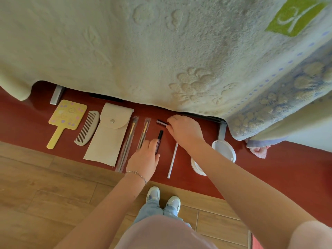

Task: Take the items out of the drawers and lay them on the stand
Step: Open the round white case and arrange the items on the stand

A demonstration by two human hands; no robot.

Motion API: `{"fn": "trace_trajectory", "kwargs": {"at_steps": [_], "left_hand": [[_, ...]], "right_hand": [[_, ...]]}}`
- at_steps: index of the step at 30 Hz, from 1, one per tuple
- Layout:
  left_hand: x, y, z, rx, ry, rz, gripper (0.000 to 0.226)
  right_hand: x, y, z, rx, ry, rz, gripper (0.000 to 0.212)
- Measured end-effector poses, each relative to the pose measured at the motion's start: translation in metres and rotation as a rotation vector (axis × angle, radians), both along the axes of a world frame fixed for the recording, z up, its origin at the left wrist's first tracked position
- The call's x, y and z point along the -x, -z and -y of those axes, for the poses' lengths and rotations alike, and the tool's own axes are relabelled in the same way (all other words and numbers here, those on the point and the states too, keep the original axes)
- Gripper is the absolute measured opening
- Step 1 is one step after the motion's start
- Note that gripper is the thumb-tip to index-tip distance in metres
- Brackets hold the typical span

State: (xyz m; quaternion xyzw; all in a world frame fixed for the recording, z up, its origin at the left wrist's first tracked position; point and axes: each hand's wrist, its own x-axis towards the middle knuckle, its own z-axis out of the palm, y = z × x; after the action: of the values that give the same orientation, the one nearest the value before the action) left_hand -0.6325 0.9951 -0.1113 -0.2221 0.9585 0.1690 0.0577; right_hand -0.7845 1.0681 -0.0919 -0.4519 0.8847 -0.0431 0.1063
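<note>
On the red stand top (27, 123) lie in a row a yellow hand mirror (65, 117), a grey comb (88, 127), a beige snap pouch (109, 132), two wrapped brushes (128, 141) (143, 132), a dark slim tube (159, 141), a short dark tube (161, 122) and a silver stick (172, 159). My left hand (144, 159) rests by the slim tube, its thumb against it. My right hand (186, 131) pinches the end of the short dark tube.
A pale embossed blanket (161, 51) hangs over the back of the stand. A round white mirror (224, 150) stands at the right, partly behind my right forearm. A pink cloth (258, 151) lies further right. Wooden floor (45, 194) and my shoes (163, 196) are below.
</note>
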Motion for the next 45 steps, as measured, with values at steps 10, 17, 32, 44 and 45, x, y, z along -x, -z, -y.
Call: {"fn": "trace_trajectory", "kwargs": {"at_steps": [10, 17, 32, 44, 45], "left_hand": [[-0.003, 0.001, -0.004, -0.017, 0.023, -0.021, 0.051], [0.000, 0.003, -0.004, -0.019, 0.042, -0.038, 0.051], [-0.002, 0.000, 0.000, -0.063, 0.019, 0.006, 0.057], [-0.025, -0.005, 0.015, -0.097, -0.090, -0.076, 0.040], [-0.027, -0.006, 0.017, -0.088, -0.106, -0.083, 0.037]], "right_hand": [[0.000, 0.010, 0.010, -0.095, -0.026, -0.045, 0.024], [0.003, 0.008, 0.004, -0.099, 0.003, -0.035, 0.022], [0.002, 0.001, 0.002, -0.094, 0.050, 0.054, 0.029], [-0.022, -0.026, -0.006, 0.142, 0.043, 0.104, 0.030], [-0.026, -0.025, -0.002, 0.134, -0.008, 0.116, 0.030]]}}
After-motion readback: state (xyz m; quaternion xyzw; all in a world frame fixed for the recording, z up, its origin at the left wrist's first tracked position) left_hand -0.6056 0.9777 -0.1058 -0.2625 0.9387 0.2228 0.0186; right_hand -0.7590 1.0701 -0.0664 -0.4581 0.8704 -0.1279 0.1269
